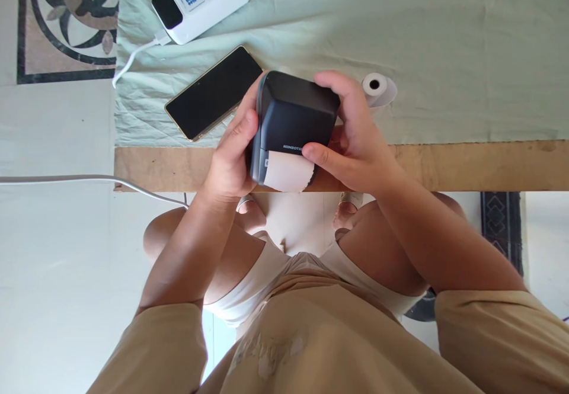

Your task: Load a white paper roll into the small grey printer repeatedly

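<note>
Between both hands, above the table's front edge, is a dark label printer (300,112) with a strip of white paper (288,170) sticking out of its near end. My left hand (235,148) grips its left side, thumb along the edge. Fingers of my right hand (351,130) curl round the right side, and that thumb rests by the paper and the lettering. Behind my left hand a phone (213,93) lies flat with a dark screen. A small paper roll (374,85) stands on the cloth to the right of my right hand.
A white power bank (208,3) with a white cable (136,56) lies at the back left. Pale green cloth (444,44) covers the table, leaving its wooden front edge (466,166) bare. Another cable (89,178) runs in from the left below table height.
</note>
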Demonstrator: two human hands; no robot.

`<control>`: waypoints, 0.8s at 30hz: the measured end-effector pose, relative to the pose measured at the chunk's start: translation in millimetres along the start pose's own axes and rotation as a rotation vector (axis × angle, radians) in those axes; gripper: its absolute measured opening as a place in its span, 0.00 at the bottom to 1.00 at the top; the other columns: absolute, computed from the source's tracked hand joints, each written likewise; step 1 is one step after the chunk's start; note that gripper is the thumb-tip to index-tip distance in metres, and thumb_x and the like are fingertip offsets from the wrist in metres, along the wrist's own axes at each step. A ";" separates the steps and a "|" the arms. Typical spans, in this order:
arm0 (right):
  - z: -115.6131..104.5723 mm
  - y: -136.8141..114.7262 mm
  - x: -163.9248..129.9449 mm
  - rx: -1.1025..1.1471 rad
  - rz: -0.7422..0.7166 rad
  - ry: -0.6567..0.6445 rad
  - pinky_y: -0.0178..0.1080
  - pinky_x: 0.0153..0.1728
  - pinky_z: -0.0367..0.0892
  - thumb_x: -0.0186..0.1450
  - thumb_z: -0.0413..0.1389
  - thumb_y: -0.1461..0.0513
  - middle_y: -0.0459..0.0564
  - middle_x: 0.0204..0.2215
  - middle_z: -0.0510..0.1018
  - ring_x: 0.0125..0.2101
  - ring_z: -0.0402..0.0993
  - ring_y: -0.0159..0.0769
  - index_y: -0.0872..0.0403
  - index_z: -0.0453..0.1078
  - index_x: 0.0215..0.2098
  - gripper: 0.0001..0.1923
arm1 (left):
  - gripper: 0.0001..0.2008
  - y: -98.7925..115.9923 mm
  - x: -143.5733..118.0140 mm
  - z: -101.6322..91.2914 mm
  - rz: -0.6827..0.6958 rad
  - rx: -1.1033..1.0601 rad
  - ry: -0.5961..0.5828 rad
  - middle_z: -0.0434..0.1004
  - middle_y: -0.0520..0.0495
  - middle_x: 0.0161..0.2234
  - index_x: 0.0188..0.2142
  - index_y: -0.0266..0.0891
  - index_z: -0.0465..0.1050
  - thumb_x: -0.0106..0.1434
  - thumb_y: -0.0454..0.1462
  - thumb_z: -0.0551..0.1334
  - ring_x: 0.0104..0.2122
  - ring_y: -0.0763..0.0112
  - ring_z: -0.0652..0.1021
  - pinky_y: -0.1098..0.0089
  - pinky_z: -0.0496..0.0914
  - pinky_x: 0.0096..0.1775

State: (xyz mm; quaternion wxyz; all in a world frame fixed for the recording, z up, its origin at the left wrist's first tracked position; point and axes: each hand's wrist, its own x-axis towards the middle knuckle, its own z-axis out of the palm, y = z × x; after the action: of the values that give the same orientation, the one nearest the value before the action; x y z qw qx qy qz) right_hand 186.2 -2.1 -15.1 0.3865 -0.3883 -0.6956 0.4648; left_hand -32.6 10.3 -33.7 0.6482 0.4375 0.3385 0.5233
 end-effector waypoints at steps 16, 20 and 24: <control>1.1 -7.4 2.9 -0.138 -0.064 0.051 0.60 0.57 0.82 0.64 0.67 0.51 0.55 0.70 0.71 0.65 0.75 0.55 0.40 0.64 0.67 0.35 | 0.18 11.2 -4.6 14.1 -0.020 -0.140 0.058 0.85 0.47 0.41 0.47 0.47 0.80 0.66 0.55 0.67 0.64 0.43 0.79 0.45 0.74 0.68; 0.0 -5.3 2.7 -0.126 -0.075 0.034 0.62 0.61 0.80 0.64 0.67 0.49 0.55 0.68 0.72 0.65 0.75 0.54 0.39 0.64 0.68 0.36 | 0.15 12.4 -5.1 13.8 -0.025 -0.143 0.041 0.85 0.46 0.41 0.46 0.46 0.80 0.67 0.50 0.64 0.64 0.42 0.78 0.47 0.75 0.65; -1.0 -3.4 1.6 -0.150 -0.045 0.022 0.63 0.62 0.80 0.66 0.67 0.50 0.55 0.65 0.75 0.67 0.74 0.54 0.39 0.63 0.69 0.35 | 0.22 4.5 -1.1 2.0 -0.026 -0.065 0.000 0.87 0.46 0.48 0.52 0.48 0.79 0.61 0.52 0.68 0.74 0.36 0.68 0.49 0.71 0.66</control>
State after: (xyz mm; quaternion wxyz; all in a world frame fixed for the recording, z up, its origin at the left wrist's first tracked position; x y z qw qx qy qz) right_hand 185.9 -1.2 -11.3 0.3744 -0.4056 -0.7327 0.3982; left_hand -32.8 9.1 -28.8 0.6687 0.4118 0.3272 0.5255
